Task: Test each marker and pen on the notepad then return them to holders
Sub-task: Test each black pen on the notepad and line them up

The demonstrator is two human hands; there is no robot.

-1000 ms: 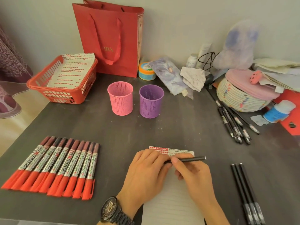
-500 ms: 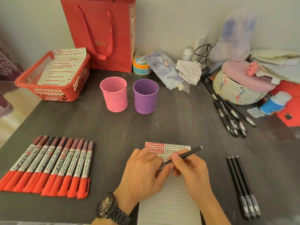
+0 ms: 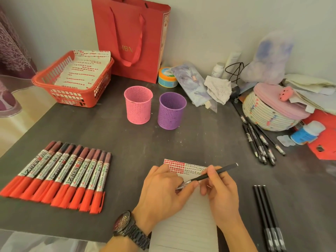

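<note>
Right hand (image 3: 221, 193) pinches the black pen (image 3: 216, 172) mid-barrel, tilted over the notepad (image 3: 185, 224) at the near edge of the surface (image 3: 209, 142). Left hand (image 3: 163, 191) fingers pinch its tip end, uncapping I guess. Pull straight, then scribble lightly.

Home desk: gift bag (image 3: 131, 39), curtain (image 3: 11, 51), clutter.

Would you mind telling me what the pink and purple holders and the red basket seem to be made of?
The pink holder and purple holder: probably perforated metal or plastic, matte finish; even rows of small holes. The red basket: likely moulded plastic, slightly glossy, slatted walls.
</note>
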